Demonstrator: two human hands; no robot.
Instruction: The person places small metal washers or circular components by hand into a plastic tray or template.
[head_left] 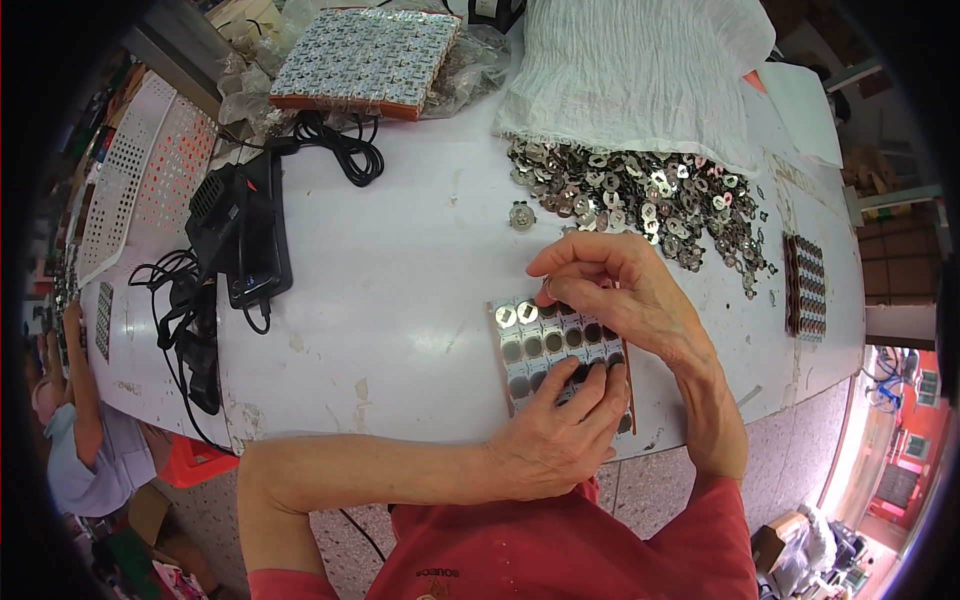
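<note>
In front of me on the table lies a flat board (512, 366) with rows of round recesses, many with dark or grey round faces. Two shiny metal discs (527, 313) with cut-out centres sit at its far left corner. My left hand (568, 430) rests on the near part of the board, fingers spread and holding nothing. Over the far row, my right hand (625, 300) pinches a small metal piece (550, 288) between thumb and fingertips; most of it is hidden. A wide heap of loose metal discs (640, 195) lies beyond that hand, and one loose disc (521, 216) is apart from it.
A white cloth sack (630, 80) backs the heap. At far left stand a stack of filled boards (365, 60), a black device with cables (240, 230) and a white perforated basket (130, 180). More boards (805, 288) lie right. Another person (90, 440) is at the left edge.
</note>
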